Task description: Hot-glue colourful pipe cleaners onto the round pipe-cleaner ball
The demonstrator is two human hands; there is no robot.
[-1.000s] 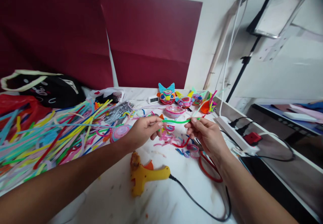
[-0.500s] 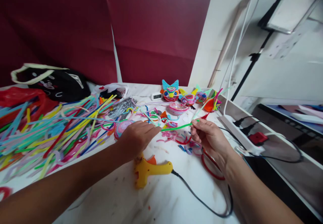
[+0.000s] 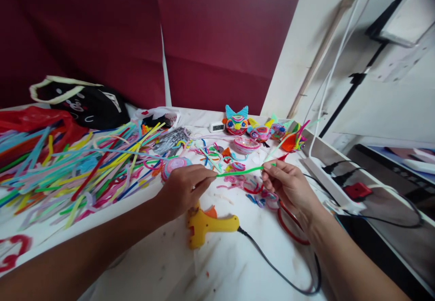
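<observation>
Spanning the middle of the frame, a slim bright-green fuzzy strip (image 3: pixel 239 172) runs between the left hand (image 3: pixel 186 184) and right hand (image 3: pixel 286 183), each grip pinched closed on it by thumb and fingers. A gentle, even pull should straighten it without kinks, hands clear of the yellow plastic glue gun (image 3: pixel 212 224) at lower centre.

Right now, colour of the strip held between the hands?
The strip is bright green, best seen in head view.
</observation>
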